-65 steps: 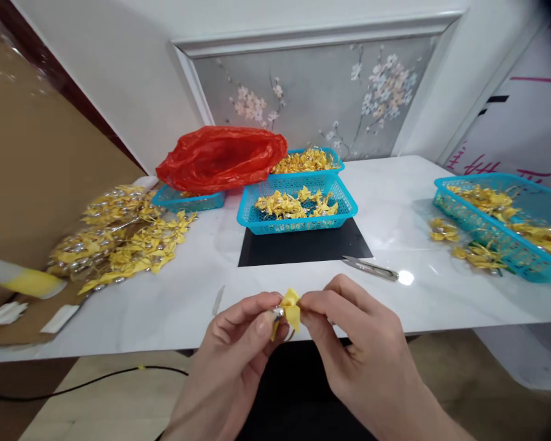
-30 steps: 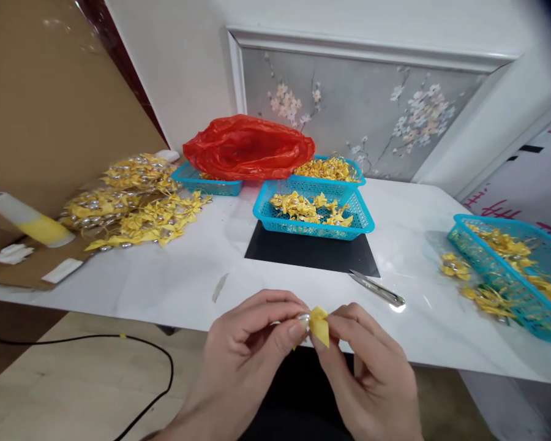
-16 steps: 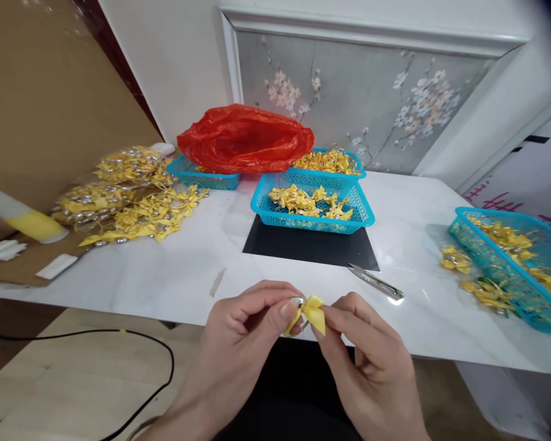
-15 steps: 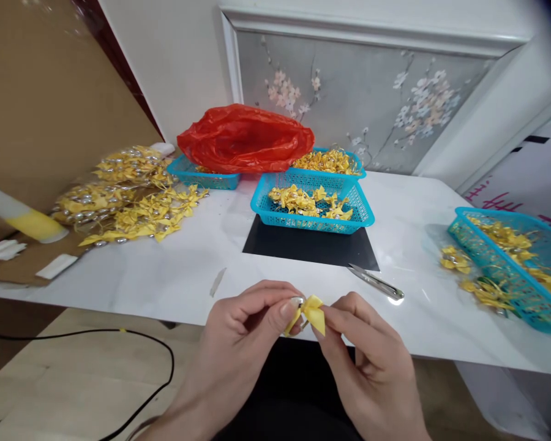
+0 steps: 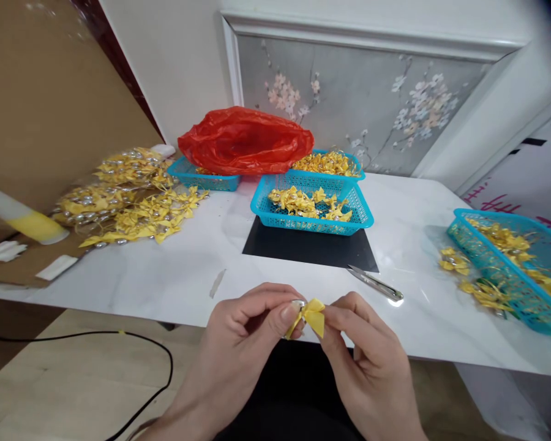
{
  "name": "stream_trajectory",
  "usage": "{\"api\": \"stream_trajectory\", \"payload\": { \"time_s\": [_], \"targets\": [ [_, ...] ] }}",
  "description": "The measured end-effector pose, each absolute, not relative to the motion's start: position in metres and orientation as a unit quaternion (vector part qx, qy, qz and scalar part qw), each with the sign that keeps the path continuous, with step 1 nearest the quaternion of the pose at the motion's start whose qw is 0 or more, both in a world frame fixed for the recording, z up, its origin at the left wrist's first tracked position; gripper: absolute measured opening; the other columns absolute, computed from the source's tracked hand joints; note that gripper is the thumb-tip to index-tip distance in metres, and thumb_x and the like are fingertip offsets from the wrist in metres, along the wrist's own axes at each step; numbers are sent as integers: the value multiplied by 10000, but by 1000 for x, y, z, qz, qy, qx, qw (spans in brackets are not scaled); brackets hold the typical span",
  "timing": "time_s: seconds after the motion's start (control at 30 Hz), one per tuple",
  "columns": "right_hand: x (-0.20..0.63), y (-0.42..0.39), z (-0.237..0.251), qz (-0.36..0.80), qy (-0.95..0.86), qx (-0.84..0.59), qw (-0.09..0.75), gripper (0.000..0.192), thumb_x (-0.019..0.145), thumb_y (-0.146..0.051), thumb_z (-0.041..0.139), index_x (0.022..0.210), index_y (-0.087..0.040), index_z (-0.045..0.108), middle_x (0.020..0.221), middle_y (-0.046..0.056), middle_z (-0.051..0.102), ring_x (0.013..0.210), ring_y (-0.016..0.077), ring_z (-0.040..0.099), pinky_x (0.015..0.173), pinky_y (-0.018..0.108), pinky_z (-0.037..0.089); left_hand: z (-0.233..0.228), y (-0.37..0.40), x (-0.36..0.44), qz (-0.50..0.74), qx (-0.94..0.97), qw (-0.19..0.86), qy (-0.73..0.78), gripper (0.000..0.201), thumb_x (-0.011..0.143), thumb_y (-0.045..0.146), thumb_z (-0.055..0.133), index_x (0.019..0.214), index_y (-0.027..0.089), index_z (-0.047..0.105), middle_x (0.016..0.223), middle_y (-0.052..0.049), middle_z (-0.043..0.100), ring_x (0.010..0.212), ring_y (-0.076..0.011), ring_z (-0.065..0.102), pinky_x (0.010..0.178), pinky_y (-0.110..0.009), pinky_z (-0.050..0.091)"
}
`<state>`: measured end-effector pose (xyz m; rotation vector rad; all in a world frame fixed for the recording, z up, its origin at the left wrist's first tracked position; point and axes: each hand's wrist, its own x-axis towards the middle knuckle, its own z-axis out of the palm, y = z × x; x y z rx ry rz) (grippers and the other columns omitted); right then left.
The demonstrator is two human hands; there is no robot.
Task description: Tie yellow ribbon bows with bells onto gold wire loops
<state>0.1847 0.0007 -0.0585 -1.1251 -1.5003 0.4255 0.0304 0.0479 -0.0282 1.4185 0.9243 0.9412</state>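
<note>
A small yellow ribbon bow with a silver bead at its knot is pinched between both my hands at the near edge of the white table. My left hand grips the bead side with thumb and forefinger. My right hand pinches the bow's right wing. Straight ahead stands a blue basket holding several like bows, on a black mat.
Small metal snips lie just right of the mat. A heap of finished bows covers the left side. A red plastic bag lies over further baskets at the back. Another blue basket sits far right. A black cable crosses the floor.
My hands keep working the bow at the table edge; its wings have turned slightly between my fingers. The view swung a little to the left since the earliest frame.
</note>
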Motion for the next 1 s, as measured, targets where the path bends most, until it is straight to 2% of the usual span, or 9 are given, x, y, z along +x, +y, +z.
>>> {"api": "stream_trajectory", "payload": {
  "time_s": [0.2, 0.67, 1.0],
  "targets": [
    [187, -1, -62, 187, -655, -466, 565, 293, 928, -28, 508, 1067, -234, 664, 774, 6, 494, 648, 123, 519, 507, 229, 427, -29, 46, 31, 403, 602, 570, 388, 210, 935, 253, 626, 773, 228, 757, 857, 3, 658, 725, -122, 582, 682, -201, 473],
    [182, 1, -57, 185, -641, -468, 579, 226, 927, -57, 551, 959, -238, 683, 721, -25, 508, 587, 91, 484, 475, 197, 380, -29, 45, 31, 405, 608, 565, 383, 218, 929, 244, 630, 757, 251, 763, 875, 25, 684, 766, -112, 606, 708, -174, 483],
    [187, -2, -68, 195, -653, -464, 566, 281, 923, -36, 524, 1053, -241, 666, 760, -4, 471, 641, 126, 501, 511, 239, 408, -24, 46, 31, 398, 615, 558, 390, 240, 930, 225, 620, 717, 228, 730, 815, 30, 658, 712, -104, 572, 662, -183, 461]
  ]
}}
